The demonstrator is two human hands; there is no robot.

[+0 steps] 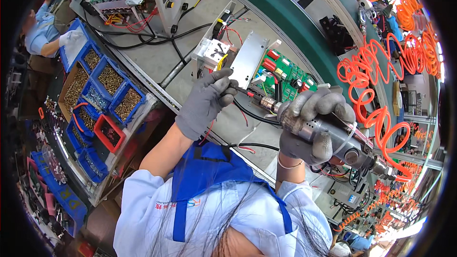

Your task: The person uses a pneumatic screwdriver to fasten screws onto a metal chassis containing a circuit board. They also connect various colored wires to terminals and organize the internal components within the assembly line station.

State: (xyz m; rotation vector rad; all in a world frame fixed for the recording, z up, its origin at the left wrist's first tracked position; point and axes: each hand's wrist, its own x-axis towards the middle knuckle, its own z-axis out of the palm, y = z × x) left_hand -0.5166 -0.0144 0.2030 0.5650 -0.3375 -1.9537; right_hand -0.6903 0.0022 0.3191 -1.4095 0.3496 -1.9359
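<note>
My right hand, in a grey glove, is wrapped round the body of an air screwdriver. The tool lies nearly level, its chuck pointing left. At the end of its bit, the gloved fingers of my left hand are pinched together; any small screw between them is hidden. Just beyond the hands are a bare metal plate, a green circuit board with red and white parts, and a white block with yellow and red wires.
An orange coiled air hose runs from the tool up to the right. Blue bins of screws and a red bin stand at left. Another assembly sits far left, near another person's gloved hand. Black cables cross the worktop.
</note>
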